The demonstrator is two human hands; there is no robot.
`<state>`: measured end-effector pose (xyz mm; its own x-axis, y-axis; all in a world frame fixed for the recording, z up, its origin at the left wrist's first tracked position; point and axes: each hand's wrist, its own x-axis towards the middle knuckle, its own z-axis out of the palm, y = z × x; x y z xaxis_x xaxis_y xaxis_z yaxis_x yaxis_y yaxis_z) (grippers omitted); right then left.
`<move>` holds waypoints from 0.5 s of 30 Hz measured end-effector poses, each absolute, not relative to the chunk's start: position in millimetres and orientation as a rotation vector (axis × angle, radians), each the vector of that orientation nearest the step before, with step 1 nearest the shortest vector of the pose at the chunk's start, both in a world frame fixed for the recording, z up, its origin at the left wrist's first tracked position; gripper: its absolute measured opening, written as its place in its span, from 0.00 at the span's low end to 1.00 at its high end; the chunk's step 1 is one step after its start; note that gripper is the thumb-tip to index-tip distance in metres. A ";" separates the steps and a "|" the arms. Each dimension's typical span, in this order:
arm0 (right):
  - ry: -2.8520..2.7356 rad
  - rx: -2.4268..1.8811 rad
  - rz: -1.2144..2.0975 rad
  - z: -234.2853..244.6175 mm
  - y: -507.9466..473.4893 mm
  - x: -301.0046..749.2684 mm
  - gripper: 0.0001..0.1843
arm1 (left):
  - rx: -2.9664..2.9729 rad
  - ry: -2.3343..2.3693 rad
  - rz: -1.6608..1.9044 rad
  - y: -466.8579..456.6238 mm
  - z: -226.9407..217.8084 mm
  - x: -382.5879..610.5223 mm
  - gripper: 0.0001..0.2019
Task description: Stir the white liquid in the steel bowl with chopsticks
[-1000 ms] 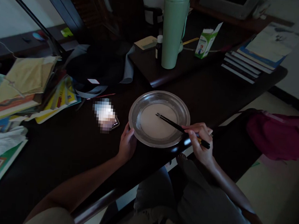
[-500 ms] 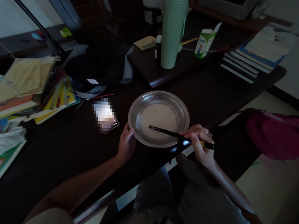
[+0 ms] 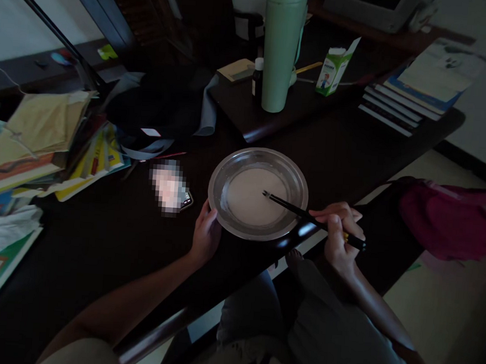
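A round metal bowl (image 3: 299, 192) stands on the dark table near its front edge. Inside it lies a pale, whitish mixture (image 3: 250, 196) with a smooth surface. My left hand (image 3: 206, 232) grips the bowl's rim at the lower left, thumb at the edge and some fingers hidden beneath. In my right hand (image 3: 341, 233), closed fingers hold a pair of dark chopsticks (image 3: 293, 208) at their thick end. Their tips sit together over the middle of the mixture; whether they touch it I cannot tell.
A phone (image 3: 187, 200) with a blurred screen lies left of the bowl. Behind stand a green tumbler (image 3: 281, 57), a small dark bottle (image 3: 257, 80) and a green-white box (image 3: 336, 69). Books (image 3: 415, 100) are stacked at right, papers (image 3: 43, 123) at left. A pink bag (image 3: 448, 218) sits beyond the table.
My right hand has moved right and slightly down with the chopsticks. Their tips have shifted right and a little up across the bowl. My left hand and the bowl stay in place.
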<state>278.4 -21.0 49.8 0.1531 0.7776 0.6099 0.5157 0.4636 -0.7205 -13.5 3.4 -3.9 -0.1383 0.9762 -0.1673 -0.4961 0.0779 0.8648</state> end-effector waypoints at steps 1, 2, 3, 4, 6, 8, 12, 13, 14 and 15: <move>-1.485 -1.169 0.274 50.3 -22.4 279.0 0.19 | 0.656 1.002 1.434 3.3 -4.1 -13.8 0.26; -1.470 -1.145 0.287 50.7 -23.4 279.3 0.20 | 0.665 1.002 1.430 3.4 -4.3 -14.1 0.26; -1.458 -1.117 0.306 50.9 -24.0 279.2 0.21 | 0.671 1.001 1.427 3.4 -4.6 -14.5 0.25; -1.455 -1.087 0.331 51.1 -24.0 278.8 0.22 | 0.675 1.000 1.423 3.5 -4.9 -14.8 0.24; -1.482 -1.043 0.388 51.1 -22.7 276.9 0.20 | 0.674 0.999 1.418 3.6 -5.6 -15.5 0.24; -1.558 -1.045 0.437 50.8 -19.9 273.8 0.17 | 0.670 1.003 1.415 3.6 -5.7 -15.8 0.25; -1.698 -1.105 0.455 49.2 -13.1 266.6 0.12 | 0.677 1.023 1.413 3.4 -4.7 -15.6 0.25; -1.708 -1.114 0.441 48.7 -11.9 265.5 0.11 | 0.672 1.027 1.415 3.4 -4.5 -15.3 0.25; -1.706 -1.125 0.419 48.4 -11.0 265.0 0.11 | 0.663 1.029 1.418 3.4 -4.3 -15.0 0.25; -1.694 -1.140 0.392 48.3 -10.6 265.2 0.11 | 0.652 1.028 1.422 3.5 -4.2 -14.8 0.26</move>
